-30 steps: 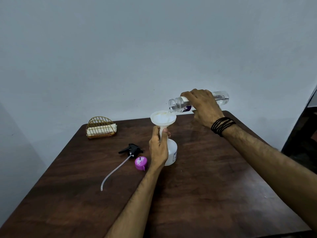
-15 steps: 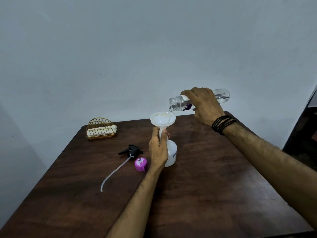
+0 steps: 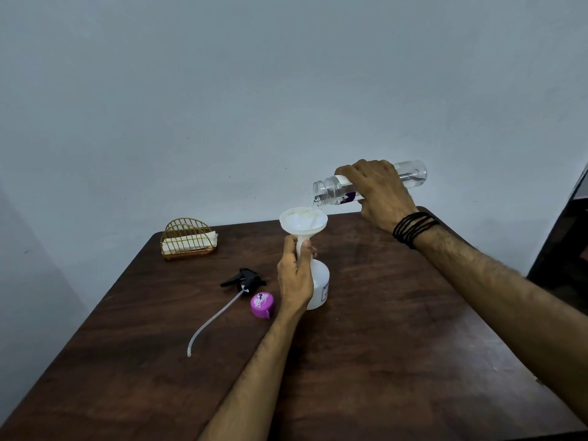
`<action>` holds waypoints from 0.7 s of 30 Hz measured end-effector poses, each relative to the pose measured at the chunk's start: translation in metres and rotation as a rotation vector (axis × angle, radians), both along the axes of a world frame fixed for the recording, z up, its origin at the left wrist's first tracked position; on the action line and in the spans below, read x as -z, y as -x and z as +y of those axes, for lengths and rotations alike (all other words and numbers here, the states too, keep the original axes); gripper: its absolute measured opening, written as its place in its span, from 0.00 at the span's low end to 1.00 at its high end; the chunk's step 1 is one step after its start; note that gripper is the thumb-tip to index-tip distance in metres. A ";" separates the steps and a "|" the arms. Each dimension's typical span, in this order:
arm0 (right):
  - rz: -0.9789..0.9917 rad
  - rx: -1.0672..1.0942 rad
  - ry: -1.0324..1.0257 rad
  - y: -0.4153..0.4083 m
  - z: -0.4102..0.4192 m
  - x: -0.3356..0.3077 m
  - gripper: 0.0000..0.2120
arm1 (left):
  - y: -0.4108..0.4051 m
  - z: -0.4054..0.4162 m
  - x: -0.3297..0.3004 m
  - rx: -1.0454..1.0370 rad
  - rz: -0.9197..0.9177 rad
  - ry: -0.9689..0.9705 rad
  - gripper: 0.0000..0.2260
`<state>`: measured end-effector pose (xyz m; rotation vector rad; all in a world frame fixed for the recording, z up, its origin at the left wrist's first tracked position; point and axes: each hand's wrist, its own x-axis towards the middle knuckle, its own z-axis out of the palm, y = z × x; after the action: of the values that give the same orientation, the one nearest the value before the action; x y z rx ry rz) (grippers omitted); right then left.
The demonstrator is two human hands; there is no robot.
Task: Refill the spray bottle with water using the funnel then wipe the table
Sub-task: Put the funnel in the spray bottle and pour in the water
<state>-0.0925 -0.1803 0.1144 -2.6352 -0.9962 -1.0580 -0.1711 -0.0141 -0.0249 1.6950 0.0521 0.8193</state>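
Observation:
A white spray bottle (image 3: 319, 284) stands upright on the dark wooden table (image 3: 366, 361), with a white funnel (image 3: 303, 221) in its neck. My left hand (image 3: 294, 275) grips the funnel's stem and the bottle's neck. My right hand (image 3: 380, 194) holds a clear water bottle (image 3: 331, 192) tipped almost level, its mouth over the funnel's right rim. A thin stream of water runs into the funnel. The black spray head (image 3: 243, 278) with its long tube lies left of the bottle.
A purple bottle cap (image 3: 262, 304) lies beside the spray head. A gold wire holder (image 3: 188, 239) with white cloths stands at the table's back left corner. A grey wall rises just behind the table. Something dark stands at the right.
The water bottle has risen slightly and tilted a little more steeply. My left hand, the funnel and the spray bottle have stayed in place.

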 end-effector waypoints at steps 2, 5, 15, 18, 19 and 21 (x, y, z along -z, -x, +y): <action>0.000 0.000 0.004 0.000 0.001 0.000 0.33 | 0.000 0.000 0.000 0.001 0.001 0.002 0.09; -0.007 0.001 0.007 -0.001 0.000 -0.001 0.32 | 0.000 0.000 0.000 -0.001 0.002 -0.003 0.09; -0.023 -0.001 0.026 -0.002 0.000 -0.001 0.33 | 0.000 0.000 0.000 -0.010 -0.011 -0.012 0.10; -0.028 -0.003 0.024 -0.002 -0.001 -0.002 0.33 | -0.001 0.000 0.000 -0.009 -0.006 -0.014 0.10; -0.031 -0.002 0.026 -0.002 -0.001 -0.002 0.33 | -0.001 0.000 0.001 -0.010 -0.005 -0.018 0.10; -0.040 -0.004 0.028 -0.002 -0.001 -0.003 0.33 | -0.001 0.001 0.001 -0.010 -0.001 -0.023 0.11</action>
<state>-0.0904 -0.1808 0.1174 -2.6429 -1.0307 -1.1081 -0.1699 -0.0136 -0.0260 1.7175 0.0503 0.8306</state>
